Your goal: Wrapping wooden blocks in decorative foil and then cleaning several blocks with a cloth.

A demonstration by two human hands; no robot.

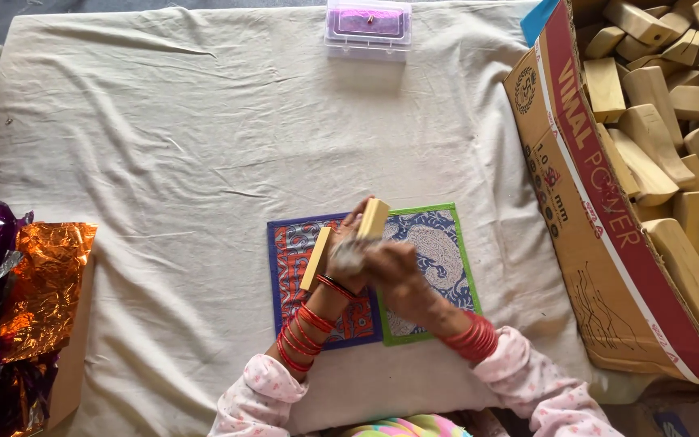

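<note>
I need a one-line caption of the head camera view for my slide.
Two hands, left hand and right hand, hold pale wooden blocks above two patterned mats.

A clear plastic box (pixel 367 28) with purple contents sits on the cream cloth (pixel 163 137). Crumpled orange foil (pixel 42 283) lies left; a cardboard carton (pixel 600 243) of wooden blocks (pixel 673 121) stands right.

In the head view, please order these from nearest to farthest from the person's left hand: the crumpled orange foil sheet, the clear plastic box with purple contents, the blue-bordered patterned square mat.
From the left hand:
1. Blue-bordered patterned square mat, directly under the hand.
2. Clear plastic box with purple contents, at the cloth's far edge.
3. Crumpled orange foil sheet, far to the left.
</note>
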